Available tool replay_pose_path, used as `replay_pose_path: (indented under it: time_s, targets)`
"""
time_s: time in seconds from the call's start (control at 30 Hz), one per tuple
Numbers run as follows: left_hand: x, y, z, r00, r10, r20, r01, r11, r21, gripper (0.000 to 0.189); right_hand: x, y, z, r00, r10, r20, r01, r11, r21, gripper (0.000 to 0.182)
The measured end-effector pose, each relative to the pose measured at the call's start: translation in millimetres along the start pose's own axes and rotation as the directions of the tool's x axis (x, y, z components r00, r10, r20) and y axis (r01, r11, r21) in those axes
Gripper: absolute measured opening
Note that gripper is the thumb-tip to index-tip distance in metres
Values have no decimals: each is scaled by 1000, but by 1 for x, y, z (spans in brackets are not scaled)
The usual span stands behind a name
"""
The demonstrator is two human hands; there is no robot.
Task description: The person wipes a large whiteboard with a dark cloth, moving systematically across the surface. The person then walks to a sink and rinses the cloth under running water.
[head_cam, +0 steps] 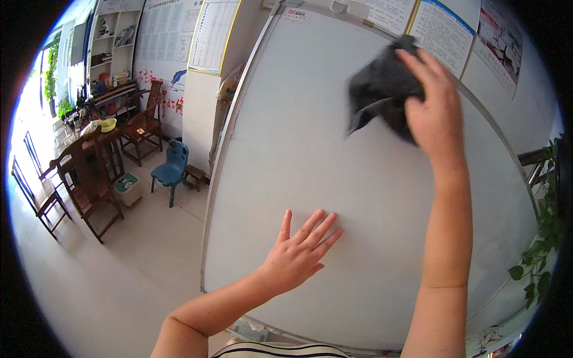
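A large whiteboard (286, 170) with a thin metal frame stands before me. Near its upper right, my right hand (432, 98) grips a dark grey or black cloth (385, 85) against the board; cloth and fingers are slightly blurred, and a loose corner of the cloth hangs down to the left. Lower and further left, my left hand (300, 255) rests on the board's surface, palm down, with its fingers spread and nothing in it. The bare white surface of the board separates the two hands.
Left of the board stand a small blue plastic chair (171, 165), a low wooden stool (195, 173), a lidded bin (127, 188) and carved wooden chairs (89, 188) round a table. A leafy climbing plant (539, 250) hangs by the board's right edge. Printed posters (441, 36) are on the wall above.
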State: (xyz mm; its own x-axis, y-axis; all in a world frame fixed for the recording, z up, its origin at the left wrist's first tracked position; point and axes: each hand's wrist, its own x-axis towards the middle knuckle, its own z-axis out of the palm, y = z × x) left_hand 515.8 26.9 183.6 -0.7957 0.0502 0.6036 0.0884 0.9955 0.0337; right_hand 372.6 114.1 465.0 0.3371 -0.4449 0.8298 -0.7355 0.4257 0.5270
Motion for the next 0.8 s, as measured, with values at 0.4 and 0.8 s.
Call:
replay_pose_path:
  time_s: [0.4, 0.8]
  targets:
    - [-2, -1, 1, 998, -28, -57, 25, 999, -46, 81, -2, -116, 89, 980, -173, 94, 143, 955, 260, 16]
    - [-1, 1, 0, 999, -29, -31, 28, 1000, -12, 84, -20, -80, 55, 962, -246, 120, 181, 901, 395, 16]
